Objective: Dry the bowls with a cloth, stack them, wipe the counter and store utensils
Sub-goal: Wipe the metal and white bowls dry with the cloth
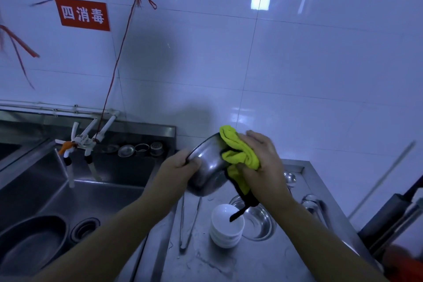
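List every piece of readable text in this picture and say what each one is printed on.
"四消毒" in white characters on the red sign stuck to the white wall tiles, upper left.
No other text is readable: the steel bowl, yellow cloth and stacked white bowls show no markings.

White tiled wall (pixel 297 64) with glare, red sign (pixel 83 15), red strings (pixel 119 52), steel sink (pixel 91 190) left, taps (pixel 84 142) above it.
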A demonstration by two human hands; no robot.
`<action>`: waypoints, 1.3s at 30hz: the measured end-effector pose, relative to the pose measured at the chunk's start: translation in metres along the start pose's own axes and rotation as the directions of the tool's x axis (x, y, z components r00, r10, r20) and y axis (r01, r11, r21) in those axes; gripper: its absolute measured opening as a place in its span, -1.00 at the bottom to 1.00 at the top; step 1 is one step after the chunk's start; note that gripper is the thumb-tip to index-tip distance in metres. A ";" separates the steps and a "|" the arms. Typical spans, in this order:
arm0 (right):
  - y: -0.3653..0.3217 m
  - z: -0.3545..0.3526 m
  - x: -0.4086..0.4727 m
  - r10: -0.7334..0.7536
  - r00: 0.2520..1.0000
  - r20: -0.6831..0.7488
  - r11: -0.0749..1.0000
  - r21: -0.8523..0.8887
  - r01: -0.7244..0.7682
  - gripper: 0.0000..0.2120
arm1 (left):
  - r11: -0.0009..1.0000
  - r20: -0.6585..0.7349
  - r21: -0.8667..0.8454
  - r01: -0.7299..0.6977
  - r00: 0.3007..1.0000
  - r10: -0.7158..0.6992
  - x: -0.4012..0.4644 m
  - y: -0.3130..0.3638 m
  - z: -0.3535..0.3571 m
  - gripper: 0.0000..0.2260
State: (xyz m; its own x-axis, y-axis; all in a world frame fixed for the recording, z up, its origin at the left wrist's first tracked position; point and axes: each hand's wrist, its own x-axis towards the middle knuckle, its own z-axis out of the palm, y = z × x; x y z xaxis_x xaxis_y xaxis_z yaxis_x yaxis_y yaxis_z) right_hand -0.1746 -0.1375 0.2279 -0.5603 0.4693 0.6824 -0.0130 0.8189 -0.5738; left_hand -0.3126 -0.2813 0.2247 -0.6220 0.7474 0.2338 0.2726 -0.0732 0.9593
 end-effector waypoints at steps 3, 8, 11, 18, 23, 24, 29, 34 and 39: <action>-0.007 0.015 -0.002 -0.061 0.991 0.118 0.997 -0.048 0.067 -0.44 | 0.955 -0.087 -0.250 0.157 0.979 -0.184 0.003 0.003 0.013 -0.79; -0.024 0.029 -0.005 -0.380 0.921 0.088 0.880 -0.273 0.389 -0.66 | 0.773 0.036 -0.541 0.331 0.927 -0.373 0.006 0.015 0.023 -0.46; -0.032 0.043 -0.011 -0.478 0.875 0.081 0.805 -0.357 0.473 -0.77 | 0.744 0.032 -0.591 0.311 0.931 -0.363 0.006 0.021 0.023 -0.37; -0.038 0.037 0.022 -0.218 0.968 -0.122 0.974 -0.094 0.208 -0.74 | 0.774 -0.105 -0.590 0.230 0.929 -0.356 0.005 0.018 0.022 -0.46; -0.030 0.024 0.034 0.359 0.930 -0.074 0.866 0.399 -0.302 -0.69 | 0.719 -0.156 -0.686 0.111 0.943 -0.294 0.004 0.018 0.012 -0.66; -0.029 0.023 0.031 0.407 0.911 -0.067 0.823 0.461 -0.333 -0.69 | 0.706 -0.164 -0.703 0.090 0.945 -0.284 0.004 0.017 0.011 -0.69; -0.023 0.030 0.002 0.526 0.829 -0.193 0.762 0.540 -0.358 -0.63 | 0.573 -0.125 -0.811 0.121 0.920 -0.371 0.010 0.011 0.005 -0.71; -0.022 0.034 -0.015 0.349 0.901 -0.260 0.894 0.380 -0.237 -0.53 | 0.514 -0.006 -0.826 0.229 0.910 -0.414 0.007 -0.001 0.008 -0.61; -0.021 0.018 0.006 0.103 0.958 -0.266 0.992 0.094 -0.081 -0.57 | 0.568 -0.008 -0.793 0.220 0.929 -0.371 0.008 0.002 0.014 -0.63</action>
State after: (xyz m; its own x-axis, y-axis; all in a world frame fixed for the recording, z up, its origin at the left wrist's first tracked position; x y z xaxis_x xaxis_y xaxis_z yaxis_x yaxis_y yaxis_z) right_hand -0.1929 -0.1580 0.2357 -0.3180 0.6222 0.7154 -0.0458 0.7435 -0.6671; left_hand -0.3063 -0.2663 0.2264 -0.6847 0.7158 -0.1375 -0.5640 -0.4008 0.7220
